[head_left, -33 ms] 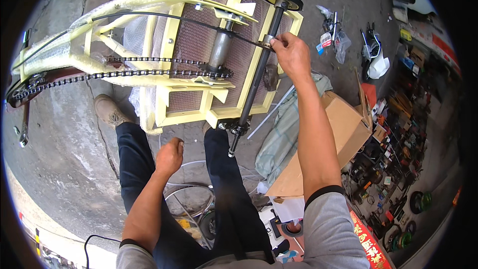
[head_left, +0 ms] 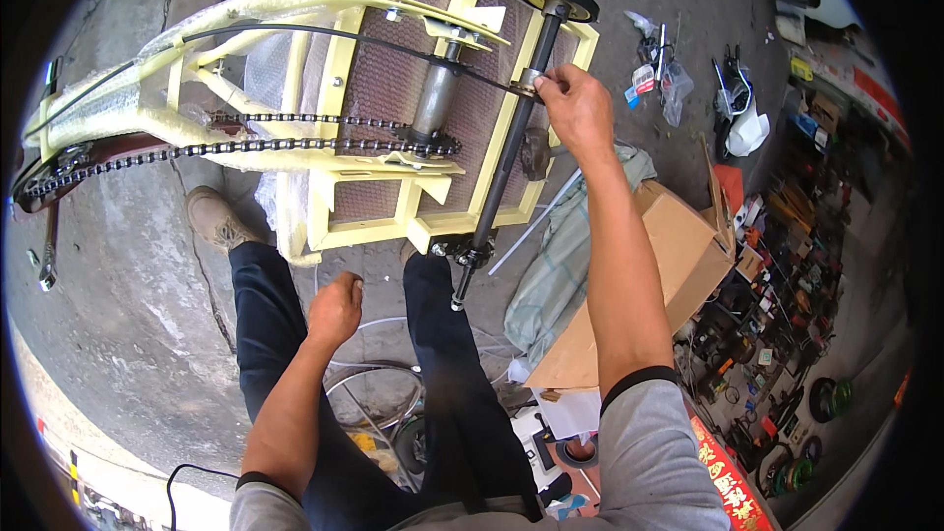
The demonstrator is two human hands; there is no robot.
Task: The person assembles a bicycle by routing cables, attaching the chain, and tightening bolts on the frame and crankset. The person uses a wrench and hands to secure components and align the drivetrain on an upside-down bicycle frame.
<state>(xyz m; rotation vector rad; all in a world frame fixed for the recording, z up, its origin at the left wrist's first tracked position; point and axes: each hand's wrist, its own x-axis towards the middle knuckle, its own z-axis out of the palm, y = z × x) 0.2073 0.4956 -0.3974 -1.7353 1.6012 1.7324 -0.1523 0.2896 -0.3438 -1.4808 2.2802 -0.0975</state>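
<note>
A pale yellow cargo trike frame [head_left: 339,79], partly in clear wrap, lies upside down before me. Across its far end runs a black axle [head_left: 507,157] with a hub at each end. My right hand [head_left: 578,110] pinches with thumb and index finger at a silver metal collar [head_left: 529,81] around that axle; the fingertips partly hide what is between them. A black cable [head_left: 324,31] runs along the frame to this collar. A chain [head_left: 246,146] loops round a small sprocket below a grey metal cylinder [head_left: 434,103]. My left hand [head_left: 335,312], loosely closed, hangs over my legs, apart from the frame.
To the right stand an open cardboard box [head_left: 678,236] and a greenish sack [head_left: 553,280]. Bagged parts [head_left: 661,69] lie on the concrete, with many tools and parts [head_left: 777,285] beyond. A wheel rim [head_left: 379,403] is by my legs, a wrench [head_left: 47,256] at far left.
</note>
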